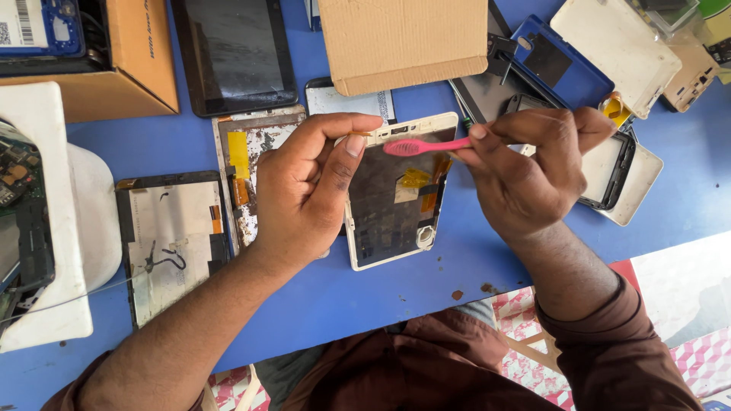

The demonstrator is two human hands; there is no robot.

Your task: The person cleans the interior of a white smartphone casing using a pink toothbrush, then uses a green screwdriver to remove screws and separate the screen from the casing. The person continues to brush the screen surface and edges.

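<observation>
My left hand (304,190) grips the left edge of an opened tablet frame (396,205), white-rimmed with a dark inside and yellow tape patches, lying on the blue table (426,281). Its thumb and forefinger reach along the frame's top edge. My right hand (533,175) pinches a pink toothbrush (422,145) by its handle, the brush head lying over the frame's upper part, bristles down near my left thumb.
Several dismantled tablets and back covers lie around: a dark screen (236,53) at the back, a bare panel (171,240) at left, a blue case (563,65) and white covers (617,42) at right. Cardboard boxes (403,42) stand at the back. A white device (46,221) sits at the far left.
</observation>
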